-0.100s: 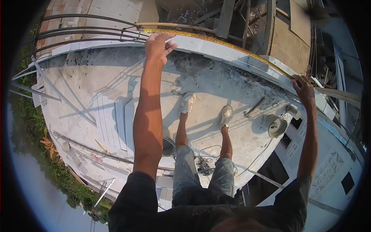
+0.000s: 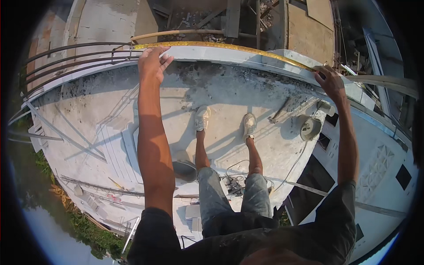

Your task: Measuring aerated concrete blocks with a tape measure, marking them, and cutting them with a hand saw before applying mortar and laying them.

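A yellow tape measure (image 2: pixel 229 45) is pulled out along the top of a white wall ledge (image 2: pixel 207 54), bowing slightly. Near its left end, my left hand (image 2: pixel 152 64) holds the blade at its lower edge, some fingers spread away from it; the thumb's grip is partly hidden. At the other end, the fingers of my right hand (image 2: pixel 331 81) are curled around the tape, and whatever lies within that grip is hidden. Just beside the tape's left end, dark metal rods (image 2: pixel 79 55) run out to the left.
My shoes (image 2: pixel 203 118) stand on a concrete slab (image 2: pixel 221 92). White panels (image 2: pixel 117 141) lie stacked at left. A dark bucket (image 2: pixel 184 170) and tangled cables (image 2: pixel 234 185) are by my legs; a cement-stained bucket (image 2: pixel 310 129) stands at right. Beyond the ledge lie boards (image 2: pixel 309 35) and rubble.
The whole view has shifted, so both hands and the tape appear farther left. Both hands keep their places on the tape.
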The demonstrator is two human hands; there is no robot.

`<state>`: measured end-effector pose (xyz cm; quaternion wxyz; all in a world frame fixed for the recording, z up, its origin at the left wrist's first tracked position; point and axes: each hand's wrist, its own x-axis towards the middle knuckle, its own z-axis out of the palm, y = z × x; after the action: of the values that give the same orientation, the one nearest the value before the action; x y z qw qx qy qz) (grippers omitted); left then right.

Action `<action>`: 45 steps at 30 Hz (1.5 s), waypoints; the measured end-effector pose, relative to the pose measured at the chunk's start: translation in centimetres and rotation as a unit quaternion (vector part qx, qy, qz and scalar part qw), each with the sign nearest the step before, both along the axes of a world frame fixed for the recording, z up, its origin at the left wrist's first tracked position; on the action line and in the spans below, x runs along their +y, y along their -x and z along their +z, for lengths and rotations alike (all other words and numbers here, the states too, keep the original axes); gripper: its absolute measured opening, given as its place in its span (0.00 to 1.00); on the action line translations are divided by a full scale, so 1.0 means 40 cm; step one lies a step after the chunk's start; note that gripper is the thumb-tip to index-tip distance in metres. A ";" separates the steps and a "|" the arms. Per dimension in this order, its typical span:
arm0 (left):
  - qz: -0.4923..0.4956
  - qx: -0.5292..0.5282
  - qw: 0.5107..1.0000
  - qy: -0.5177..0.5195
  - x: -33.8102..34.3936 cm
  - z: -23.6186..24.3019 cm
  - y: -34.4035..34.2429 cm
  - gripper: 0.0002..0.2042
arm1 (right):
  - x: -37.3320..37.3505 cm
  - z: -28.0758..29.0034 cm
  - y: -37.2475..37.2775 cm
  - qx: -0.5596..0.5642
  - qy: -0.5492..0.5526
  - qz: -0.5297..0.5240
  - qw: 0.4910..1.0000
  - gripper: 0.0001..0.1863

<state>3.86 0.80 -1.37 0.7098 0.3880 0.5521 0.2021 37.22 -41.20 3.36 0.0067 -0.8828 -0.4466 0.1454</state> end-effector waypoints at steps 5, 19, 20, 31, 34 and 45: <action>0.016 -0.008 0.999 -0.046 -0.046 0.013 0.024 0.08 | -0.023 0.003 0.019 0.012 0.021 -0.039 0.999 0.14; -0.033 0.000 0.999 0.038 -0.069 -0.066 -0.005 0.11 | -0.070 0.029 0.005 0.005 0.040 -0.057 0.998 0.14; -0.032 0.007 0.999 0.035 -0.069 -0.066 -0.008 0.11 | -0.065 0.029 0.004 0.000 0.056 -0.062 0.997 0.14; -0.024 0.021 0.999 0.029 -0.069 -0.067 -0.019 0.10 | -0.074 0.015 -0.007 -0.011 0.069 -0.070 0.995 0.15; -0.024 0.024 0.999 0.028 -0.066 -0.071 -0.019 0.10 | -0.078 0.009 -0.006 -0.016 0.066 -0.065 0.996 0.16; -0.005 0.023 0.999 0.022 -0.066 -0.060 -0.030 0.10 | -0.072 0.011 -0.007 -0.035 0.063 -0.050 0.996 0.15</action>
<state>5.06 -1.85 -3.78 0.7064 0.3792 0.5708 0.1772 37.51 -44.10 3.80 -0.0573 -0.9072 -0.3918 0.1417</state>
